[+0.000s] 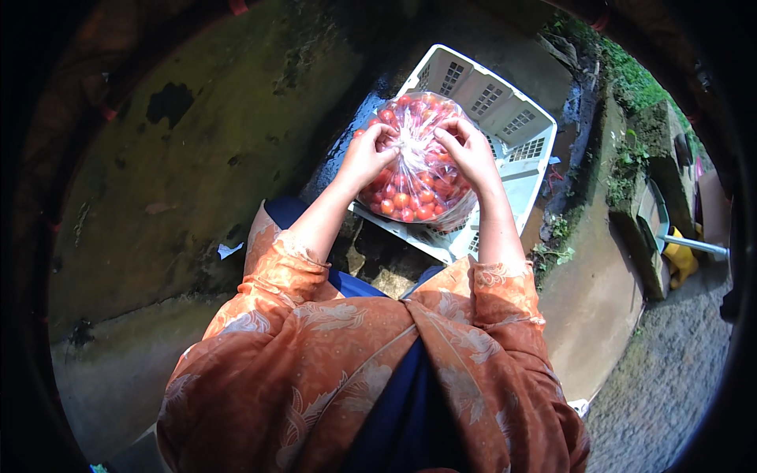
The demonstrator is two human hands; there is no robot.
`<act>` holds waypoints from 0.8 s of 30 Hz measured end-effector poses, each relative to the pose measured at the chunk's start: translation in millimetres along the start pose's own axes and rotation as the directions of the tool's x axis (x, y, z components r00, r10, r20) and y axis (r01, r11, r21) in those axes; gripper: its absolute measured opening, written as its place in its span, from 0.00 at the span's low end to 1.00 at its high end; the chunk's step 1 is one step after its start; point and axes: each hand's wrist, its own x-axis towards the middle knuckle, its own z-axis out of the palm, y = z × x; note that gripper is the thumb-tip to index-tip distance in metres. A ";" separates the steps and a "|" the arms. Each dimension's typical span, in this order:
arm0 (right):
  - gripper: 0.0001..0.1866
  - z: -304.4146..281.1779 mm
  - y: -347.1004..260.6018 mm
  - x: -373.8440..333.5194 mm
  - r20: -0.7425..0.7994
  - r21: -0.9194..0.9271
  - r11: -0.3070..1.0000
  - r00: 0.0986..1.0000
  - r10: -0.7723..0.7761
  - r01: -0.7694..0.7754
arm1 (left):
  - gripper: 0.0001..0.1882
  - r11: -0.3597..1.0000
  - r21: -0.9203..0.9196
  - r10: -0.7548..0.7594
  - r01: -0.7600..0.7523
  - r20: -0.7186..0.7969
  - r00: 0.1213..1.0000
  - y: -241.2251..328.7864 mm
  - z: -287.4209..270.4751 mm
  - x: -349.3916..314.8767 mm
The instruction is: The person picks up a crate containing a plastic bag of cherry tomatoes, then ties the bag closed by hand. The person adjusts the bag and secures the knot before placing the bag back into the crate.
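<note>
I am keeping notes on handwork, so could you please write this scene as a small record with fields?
Left hand: at the left of the bag's gathered top, fingers bent; grip unclear
Right hand: at the right of the gathered top, fingers bent; grip unclear
Bag: clear plastic, bunched at the top
Contents: many small, round red fruits
Crate: pale, slotted walls, partly hidden by the bag
Clothing: orange patterned top
Right background: green plants, yellow object
</note>
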 end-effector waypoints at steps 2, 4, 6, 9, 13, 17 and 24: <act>0.14 1.9 -3.4 -5.6 0.123 -0.072 0.996 0.991 -0.046 0.055 | 0.14 1.000 -0.023 -0.004 0.004 0.007 1.000 -0.7 -2.1 -0.5; 0.15 13.7 -4.7 -7.6 0.183 -0.136 0.977 0.973 -0.141 0.167 | 0.12 1.000 -0.010 0.016 -0.016 0.004 1.000 0.0 -3.7 -0.8; 0.15 28.2 -2.4 -6.8 0.086 -0.310 0.914 0.965 -0.246 0.261 | 0.11 0.998 0.033 0.058 -0.058 -0.007 0.998 0.8 -5.1 -0.5; 0.14 40.4 6.1 -2.1 0.062 -0.353 0.893 0.960 -0.274 0.278 | 0.10 0.998 -0.067 -0.002 0.003 0.015 1.000 0.6 -8.2 0.6; 0.11 44.9 16.7 3.5 0.072 -0.296 0.921 0.967 -0.244 0.254 | 0.09 0.995 -0.077 -0.063 0.067 0.057 0.996 0.2 -11.2 2.3; 0.09 45.3 21.9 6.2 0.065 -0.205 0.939 0.961 -0.269 0.276 | 0.11 0.950 0.116 0.297 -0.289 -0.051 0.954 3.5 -5.3 0.8; 0.07 36.0 18.7 2.7 0.131 -0.115 0.932 0.935 -0.330 0.345 | 0.10 0.873 0.219 0.455 -0.436 -0.042 0.889 8.8 -2.4 -9.7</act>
